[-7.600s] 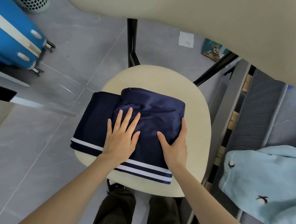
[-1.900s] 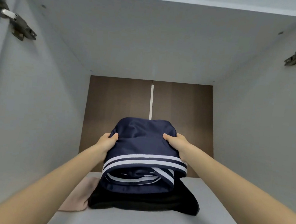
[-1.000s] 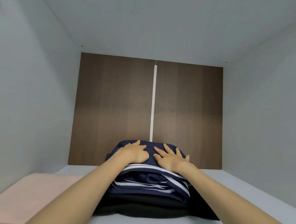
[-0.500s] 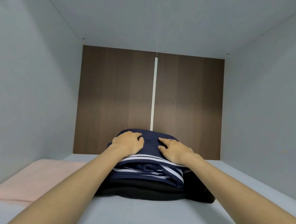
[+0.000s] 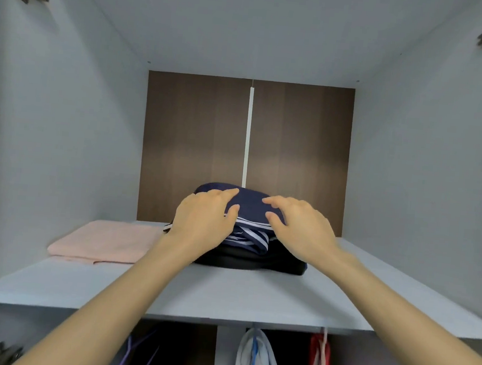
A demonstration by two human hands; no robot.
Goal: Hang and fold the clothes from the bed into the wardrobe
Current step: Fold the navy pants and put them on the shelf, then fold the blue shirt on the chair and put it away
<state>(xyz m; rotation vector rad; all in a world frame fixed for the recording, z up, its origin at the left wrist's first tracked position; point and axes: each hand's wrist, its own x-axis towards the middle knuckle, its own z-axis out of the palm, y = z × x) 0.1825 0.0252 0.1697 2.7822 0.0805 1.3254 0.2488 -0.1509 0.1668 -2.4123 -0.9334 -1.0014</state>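
Wardrobe shelf (image 5: 223, 292) bears navy garment (image 5: 249, 203); left hand (image 5: 203, 223), right hand (image 5: 300, 229) rest loose-fingered atop.

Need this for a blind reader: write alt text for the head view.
The left hand and right hand rest on a folded navy striped garment atop a black garment on a wardrobe shelf. A pink cloth lies left; hung clothes show below.
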